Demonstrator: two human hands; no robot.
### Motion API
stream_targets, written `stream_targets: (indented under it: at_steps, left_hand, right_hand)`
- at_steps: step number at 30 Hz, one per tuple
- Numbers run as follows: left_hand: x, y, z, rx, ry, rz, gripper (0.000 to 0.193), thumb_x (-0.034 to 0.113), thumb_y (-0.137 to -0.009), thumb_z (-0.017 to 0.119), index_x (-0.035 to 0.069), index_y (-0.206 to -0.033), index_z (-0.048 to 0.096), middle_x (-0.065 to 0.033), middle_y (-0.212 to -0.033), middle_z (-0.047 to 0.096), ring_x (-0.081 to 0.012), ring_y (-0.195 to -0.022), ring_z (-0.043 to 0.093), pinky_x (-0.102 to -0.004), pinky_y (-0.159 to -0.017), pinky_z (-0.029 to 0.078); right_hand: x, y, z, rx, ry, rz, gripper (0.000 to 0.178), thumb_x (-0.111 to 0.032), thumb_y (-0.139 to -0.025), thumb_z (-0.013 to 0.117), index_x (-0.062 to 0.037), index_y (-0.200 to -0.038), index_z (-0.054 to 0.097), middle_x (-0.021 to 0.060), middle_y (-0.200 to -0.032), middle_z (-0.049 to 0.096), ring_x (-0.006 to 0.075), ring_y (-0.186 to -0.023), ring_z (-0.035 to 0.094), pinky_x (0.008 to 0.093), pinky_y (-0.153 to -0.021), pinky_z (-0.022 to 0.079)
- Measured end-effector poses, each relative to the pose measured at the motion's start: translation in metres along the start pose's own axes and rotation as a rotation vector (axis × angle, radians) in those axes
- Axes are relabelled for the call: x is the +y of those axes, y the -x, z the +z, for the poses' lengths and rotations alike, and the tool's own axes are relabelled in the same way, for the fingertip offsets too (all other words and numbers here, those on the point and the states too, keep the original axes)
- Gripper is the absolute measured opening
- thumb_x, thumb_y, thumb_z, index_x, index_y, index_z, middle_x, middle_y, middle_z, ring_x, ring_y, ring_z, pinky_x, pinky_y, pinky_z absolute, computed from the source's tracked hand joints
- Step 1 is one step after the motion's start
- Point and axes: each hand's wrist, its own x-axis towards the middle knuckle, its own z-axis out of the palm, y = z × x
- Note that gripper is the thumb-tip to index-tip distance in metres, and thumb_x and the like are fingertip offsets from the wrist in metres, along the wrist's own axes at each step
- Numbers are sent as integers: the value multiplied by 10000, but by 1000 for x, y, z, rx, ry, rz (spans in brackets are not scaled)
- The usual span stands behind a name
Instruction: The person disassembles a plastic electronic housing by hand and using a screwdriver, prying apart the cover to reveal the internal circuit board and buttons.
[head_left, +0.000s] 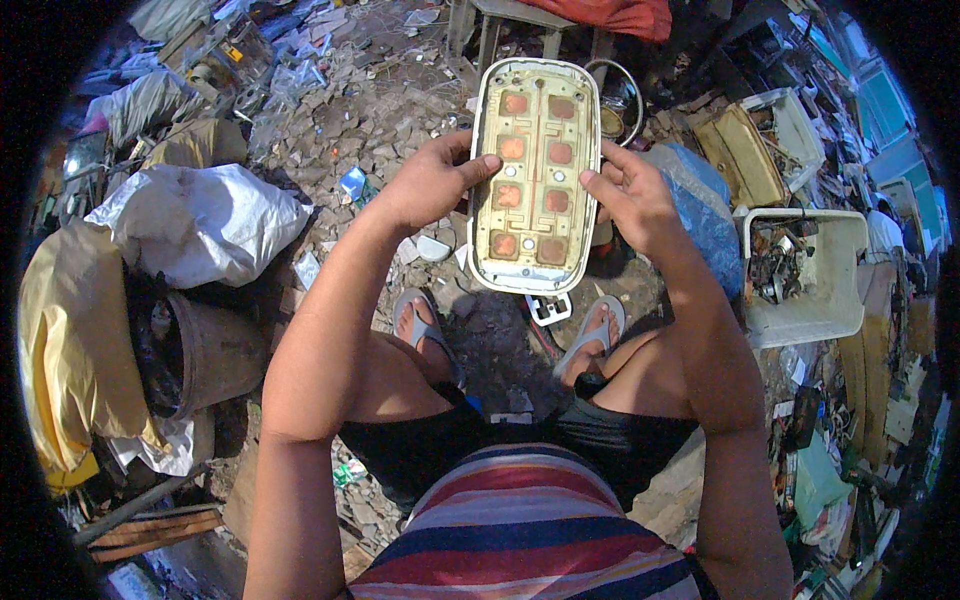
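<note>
Held up in front of me is an antenna panel [534, 215], a long cream tray with rounded corners and a pale rim. Two columns of copper-coloured squares, linked by thin tracks, cover its face. My left hand [437, 178] grips its left edge, thumb on the front and fingers behind. At the right edge my right hand [637, 196] holds it the same way, thumb against the rim. The panel is upright, with its lower end above the ground between my feet. The fingers behind it are mostly hidden.
A white sack [215, 220] and a tipped bucket [215, 355] lie at left. To the right stand a cream bin [850, 305] with dark scrap and a blue plastic bag [690, 190]. A low wooden stand [490, 35] is ahead. Rubble and broken pieces cover the ground.
</note>
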Motion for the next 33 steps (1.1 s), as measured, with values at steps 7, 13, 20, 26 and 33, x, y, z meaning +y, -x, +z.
stream_targets:
  at_steps: [7, 13, 20, 26, 33]
  left_hand:
    - [-8, -4, -2, -5, -2, -10, 377, 282, -910, 581, 4, -1164, 559, -96, -944, 651, -145, -773, 615, -303, -661, 509]
    - [-7, -3, 0, 7, 8, -3, 382, 284, -907, 585, 10, -1172, 556, -98, -944, 652, -146, -778, 615, -303, -662, 509]
    - [-8, -3, -1, 7, 12, -1, 395, 281, -901, 594, 11, -1186, 554, -104, -959, 653, -152, -786, 617, -301, -664, 509]
    - [-11, -6, -3, -26, 9, -20, 377, 327, -906, 587, 61, -1172, 559, -52, -996, 631, -140, -857, 601, -309, -687, 509]
    - [-12, -6, -4, -29, 26, -33, 378, 323, -909, 582, 56, -1176, 556, -54, -1019, 629, -155, -885, 605, -329, -719, 518]
  right_hand:
    - [-9, 2, 4, 7, 52, 31, 397, -60, -912, 504, 43, -1289, 436, 165, -1075, 628, 169, -936, 618, 299, -820, 509]
    - [-12, 3, 5, 25, 85, 68, 404, -67, -915, 508, 44, -1296, 427, 164, -1072, 627, 171, -936, 621, 301, -819, 513]
    - [-7, 2, 3, 42, 133, 62, 405, -91, -913, 531, 17, -1294, 448, 134, -1006, 651, 140, -847, 624, 279, -725, 520]
    - [6, -3, -3, 43, 154, 51, 407, -123, -899, 558, -4, -1280, 477, 121, -922, 666, 127, -806, 623, 278, -661, 507]
    - [0, 0, -2, 28, 133, 27, 402, -101, -900, 550, 7, -1280, 474, 148, -979, 657, 140, -851, 623, 275, -713, 502]
